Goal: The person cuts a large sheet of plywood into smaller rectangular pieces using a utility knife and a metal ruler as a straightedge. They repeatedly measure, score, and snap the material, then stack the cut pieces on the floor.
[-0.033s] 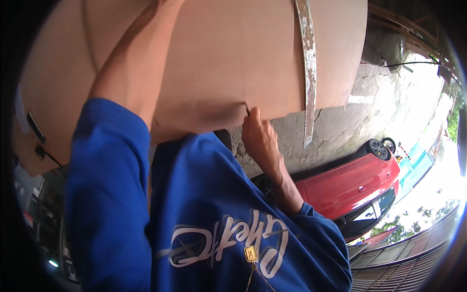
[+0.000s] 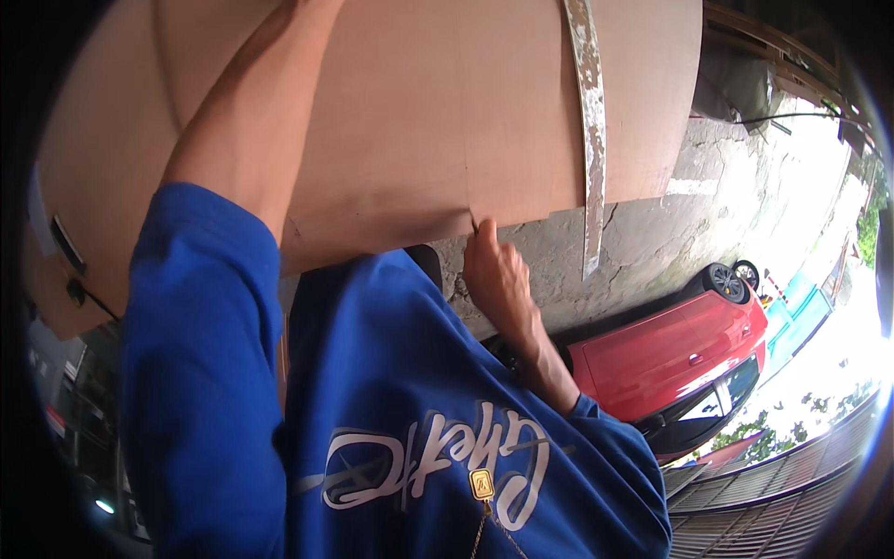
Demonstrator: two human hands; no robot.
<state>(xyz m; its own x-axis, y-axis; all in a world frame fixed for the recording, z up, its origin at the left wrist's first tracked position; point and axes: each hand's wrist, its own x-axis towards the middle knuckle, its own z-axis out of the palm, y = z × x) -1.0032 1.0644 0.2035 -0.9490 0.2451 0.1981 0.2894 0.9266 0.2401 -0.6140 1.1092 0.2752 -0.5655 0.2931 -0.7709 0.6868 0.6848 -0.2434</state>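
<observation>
A large plywood sheet [image 2: 419, 121] fills the upper part of the view, its lower edge running from the left down to the middle. At the far left its face carries a small dark fitting [image 2: 70, 247]. The left arm, in a blue sleeve [image 2: 200, 373], reaches up across the sheet; the left hand passes out of the top edge of the view, so I cannot tell how its fingers lie. A blue sweatshirt [image 2: 419, 410] with white lettering and a small gold pendant [image 2: 481, 484] fills the bottom. The right hand [image 2: 498, 275] grips the sheet's lower edge near the middle, fingers curled under it and thumb against it. A worn pale strip [image 2: 587, 140] crosses the sheet. To the right stands a grey concrete wall [image 2: 652, 233], then a red car [image 2: 670, 359].
</observation>
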